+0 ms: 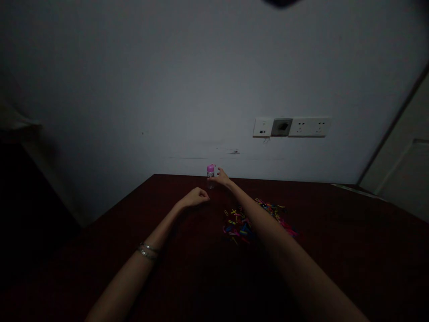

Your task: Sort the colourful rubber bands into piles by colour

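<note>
A small clear bottle with a pink cap stands upright near the back edge of the dark red table. My right hand is at its right side, fingers spread and thumb reaching across the front of the bottle; whether it touches is hard to tell. Just below and left of the bottle, my left hand rests with its fingers curled closed, and anything inside them is hidden. Many small colourful clips lie scattered on the table, partly covered by my right forearm.
The dark red table meets a pale wall behind. White socket plates are mounted on the wall at the right. A pale door or panel stands at the far right, and a dark piece of furniture at the far left.
</note>
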The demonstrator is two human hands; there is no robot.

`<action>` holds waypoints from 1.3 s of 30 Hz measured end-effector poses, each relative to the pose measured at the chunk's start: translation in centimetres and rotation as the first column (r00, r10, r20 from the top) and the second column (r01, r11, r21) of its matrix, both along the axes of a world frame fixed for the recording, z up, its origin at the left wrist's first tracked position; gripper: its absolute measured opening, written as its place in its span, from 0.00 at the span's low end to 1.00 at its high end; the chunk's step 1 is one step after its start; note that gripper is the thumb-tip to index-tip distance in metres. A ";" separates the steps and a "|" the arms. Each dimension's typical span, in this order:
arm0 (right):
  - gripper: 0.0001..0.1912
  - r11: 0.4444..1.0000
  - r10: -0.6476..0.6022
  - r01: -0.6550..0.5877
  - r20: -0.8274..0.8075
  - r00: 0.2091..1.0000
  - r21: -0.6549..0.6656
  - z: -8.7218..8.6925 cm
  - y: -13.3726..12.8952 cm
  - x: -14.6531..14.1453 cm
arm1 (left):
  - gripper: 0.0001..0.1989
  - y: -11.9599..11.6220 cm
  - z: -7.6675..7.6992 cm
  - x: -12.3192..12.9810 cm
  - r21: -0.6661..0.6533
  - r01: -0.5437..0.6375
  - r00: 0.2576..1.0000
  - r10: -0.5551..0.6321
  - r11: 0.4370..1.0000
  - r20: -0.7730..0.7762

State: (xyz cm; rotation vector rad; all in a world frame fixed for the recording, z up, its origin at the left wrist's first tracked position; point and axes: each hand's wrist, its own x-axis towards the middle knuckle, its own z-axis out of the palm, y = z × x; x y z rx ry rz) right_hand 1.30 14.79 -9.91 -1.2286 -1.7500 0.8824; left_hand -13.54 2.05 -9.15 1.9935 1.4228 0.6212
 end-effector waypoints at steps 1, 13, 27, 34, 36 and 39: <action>0.54 1.000 -0.009 0.009 -0.008 1.000 -0.005 -0.4 0.3 -0.4 | 0.12 -0.1 0.0 0.0 -0.007 -0.001 1.000 0.001 1.000 0.002; 0.24 0.991 -0.064 0.069 -0.044 0.997 0.113 -2.8 1.2 -2.6 | 0.12 0.0 -0.2 -0.1 -0.017 0.027 1.000 -0.027 0.999 0.006; 0.18 0.953 -0.244 0.244 -0.021 0.970 0.179 -2.0 2.3 12.0 | 0.12 -0.1 -0.9 -0.2 -0.060 0.016 1.000 -0.017 0.998 -0.017; 0.18 0.946 -0.263 0.255 0.014 0.965 0.199 -2.4 1.2 14.5 | 0.13 -0.4 -0.6 0.4 -0.092 0.056 0.998 -0.057 0.994 -0.001; 0.18 0.946 -0.264 0.253 0.028 0.964 0.203 -2.6 1.1 14.3 | 0.12 -0.6 -0.4 0.6 -0.100 0.060 0.998 -0.059 0.993 0.012; 0.18 0.946 -0.264 0.251 0.038 0.964 0.207 -2.9 1.0 14.1 | 0.12 -0.7 -0.4 0.8 -0.103 0.056 0.998 -0.054 0.993 0.022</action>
